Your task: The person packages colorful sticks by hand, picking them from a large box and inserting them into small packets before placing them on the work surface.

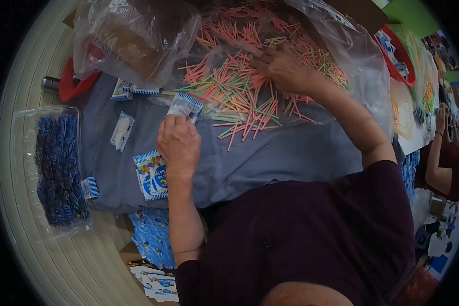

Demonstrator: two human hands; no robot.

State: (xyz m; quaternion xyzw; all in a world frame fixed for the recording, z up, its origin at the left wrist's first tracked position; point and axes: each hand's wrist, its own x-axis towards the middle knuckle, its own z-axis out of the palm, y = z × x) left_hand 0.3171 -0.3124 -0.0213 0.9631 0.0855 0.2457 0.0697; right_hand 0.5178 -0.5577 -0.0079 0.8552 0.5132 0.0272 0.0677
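My left hand (178,143) grips the lower end of a small blue-and-white striped plastic packet (186,105), fingers closed on it. Amid a heap of thin pink, green and yellow sticks (245,104) is my right hand (285,69), fingers spread and touching the sticks. Whether any stick lies between its fingertips is hard to make out. Beside my left wrist lie printed packets (150,176) with blue and white labels. Another striped packet (122,131) rests farther left on the grey cloth (301,153).
A clear tray (84,214) of dark blue bundles stands at the left. Clear plastic sheeting (137,41) covers the back, near a red container (75,81). A red basin (405,71) holds packets at the right. Another person's arm (436,153) shows at the far right.
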